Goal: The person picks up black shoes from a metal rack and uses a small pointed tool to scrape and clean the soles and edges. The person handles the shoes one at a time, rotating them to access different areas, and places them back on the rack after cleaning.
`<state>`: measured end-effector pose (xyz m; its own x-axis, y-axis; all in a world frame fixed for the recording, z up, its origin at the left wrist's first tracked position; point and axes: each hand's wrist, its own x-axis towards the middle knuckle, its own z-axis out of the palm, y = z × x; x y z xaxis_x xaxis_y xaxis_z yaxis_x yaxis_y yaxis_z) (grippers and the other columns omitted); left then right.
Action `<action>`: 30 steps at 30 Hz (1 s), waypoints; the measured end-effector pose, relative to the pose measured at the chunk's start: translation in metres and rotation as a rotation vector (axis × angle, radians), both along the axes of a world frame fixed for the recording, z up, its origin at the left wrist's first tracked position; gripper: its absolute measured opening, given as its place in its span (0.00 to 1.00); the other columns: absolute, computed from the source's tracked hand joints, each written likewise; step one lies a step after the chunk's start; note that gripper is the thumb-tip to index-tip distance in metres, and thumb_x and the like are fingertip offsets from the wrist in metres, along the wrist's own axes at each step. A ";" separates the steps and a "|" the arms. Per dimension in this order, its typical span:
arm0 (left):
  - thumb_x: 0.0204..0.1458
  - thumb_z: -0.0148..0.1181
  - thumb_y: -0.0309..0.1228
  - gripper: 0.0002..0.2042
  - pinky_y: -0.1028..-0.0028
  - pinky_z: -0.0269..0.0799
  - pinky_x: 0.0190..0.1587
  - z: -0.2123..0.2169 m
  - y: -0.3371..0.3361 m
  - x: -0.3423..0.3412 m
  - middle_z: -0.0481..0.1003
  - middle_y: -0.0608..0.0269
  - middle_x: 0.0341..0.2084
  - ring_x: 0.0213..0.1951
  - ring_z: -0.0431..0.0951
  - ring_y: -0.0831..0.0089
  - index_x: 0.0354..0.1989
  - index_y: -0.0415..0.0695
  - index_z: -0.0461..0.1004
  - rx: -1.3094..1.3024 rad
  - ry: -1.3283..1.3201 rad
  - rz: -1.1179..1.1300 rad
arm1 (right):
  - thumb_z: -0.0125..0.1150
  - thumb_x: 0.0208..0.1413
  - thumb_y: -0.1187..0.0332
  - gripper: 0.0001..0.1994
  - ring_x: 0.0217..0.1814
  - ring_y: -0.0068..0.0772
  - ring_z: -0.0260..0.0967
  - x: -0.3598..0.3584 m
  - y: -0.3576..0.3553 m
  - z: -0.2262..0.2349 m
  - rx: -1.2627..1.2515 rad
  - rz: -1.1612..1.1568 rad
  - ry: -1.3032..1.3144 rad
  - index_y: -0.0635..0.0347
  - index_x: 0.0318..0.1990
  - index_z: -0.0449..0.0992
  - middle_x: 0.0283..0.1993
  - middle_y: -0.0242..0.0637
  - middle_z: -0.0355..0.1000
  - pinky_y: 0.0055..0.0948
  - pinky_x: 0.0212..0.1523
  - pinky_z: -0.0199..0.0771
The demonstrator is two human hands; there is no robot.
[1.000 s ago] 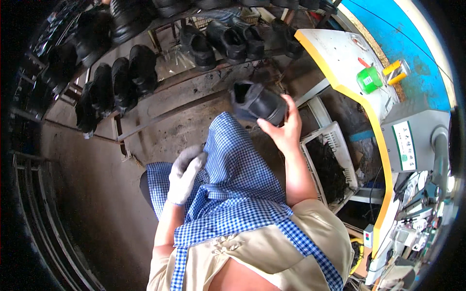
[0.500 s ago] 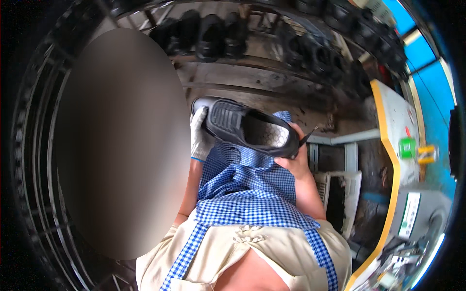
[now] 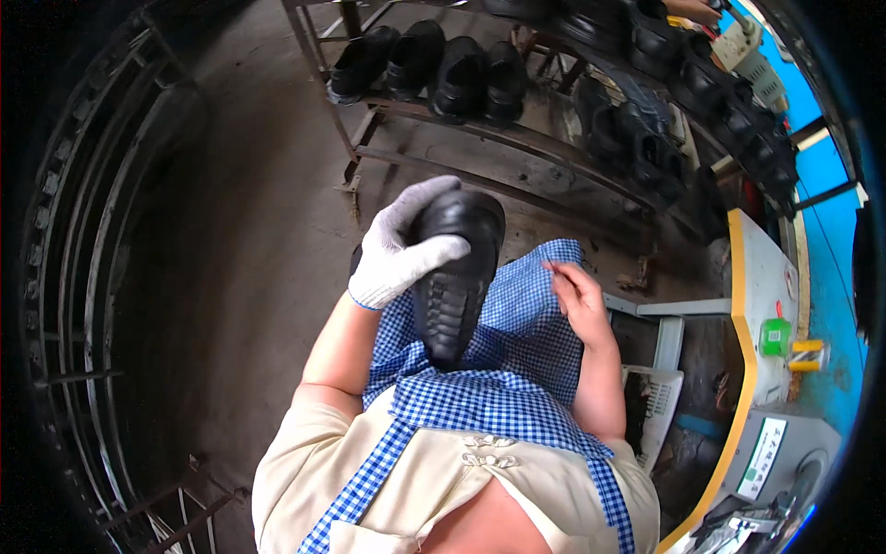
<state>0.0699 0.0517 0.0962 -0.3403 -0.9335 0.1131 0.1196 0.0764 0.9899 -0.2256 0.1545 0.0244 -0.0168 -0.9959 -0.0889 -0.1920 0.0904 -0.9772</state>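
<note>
Floor [image 3: 249,231] stretches at nine o'clock; the rack's [image 3: 498,136] edge crosses twelve, the counter's [image 3: 759,277] yellow edge three. Over the lap, the left hand [image 3: 395,251] grips the shoe [image 3: 452,309]: black, glossy at its rounded end, ridged below. The right hand [image 3: 583,305] half-curls apart; whether pinching, I cannot tell.

Left hand [image 3: 395,251]: white knitted glove [image 3: 380,268], blue-edged cuff [image 3: 369,296]. Below it and the right hand [image 3: 581,303]: blue-and-white checked apron [image 3: 498,399] over cream shirt [image 3: 314,448].
</note>
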 end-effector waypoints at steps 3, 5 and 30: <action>0.40 0.77 0.38 0.36 0.68 0.71 0.58 0.009 0.001 -0.008 0.77 0.53 0.49 0.51 0.77 0.65 0.58 0.36 0.72 -0.116 -0.143 -0.178 | 0.59 0.61 0.76 0.14 0.31 0.25 0.69 0.019 -0.020 0.054 -0.480 0.094 0.325 0.63 0.54 0.76 0.34 0.36 0.72 0.24 0.33 0.70; 0.39 0.78 0.38 0.36 0.68 0.71 0.57 0.010 0.007 -0.013 0.77 0.53 0.49 0.51 0.78 0.65 0.58 0.36 0.71 -0.107 -0.129 -0.221 | 0.60 0.60 0.76 0.15 0.30 0.26 0.69 0.024 -0.026 0.072 -0.536 0.125 0.346 0.59 0.54 0.77 0.34 0.36 0.72 0.25 0.31 0.70; 0.50 0.63 0.32 0.32 0.61 0.79 0.50 -0.088 0.006 -0.039 0.72 0.51 0.55 0.51 0.77 0.60 0.65 0.41 0.62 0.620 0.436 0.123 | 0.61 0.62 0.65 0.08 0.26 0.10 0.56 -0.016 0.011 -0.020 -0.111 -0.378 -0.596 0.58 0.44 0.74 0.31 0.23 0.69 0.18 0.26 0.58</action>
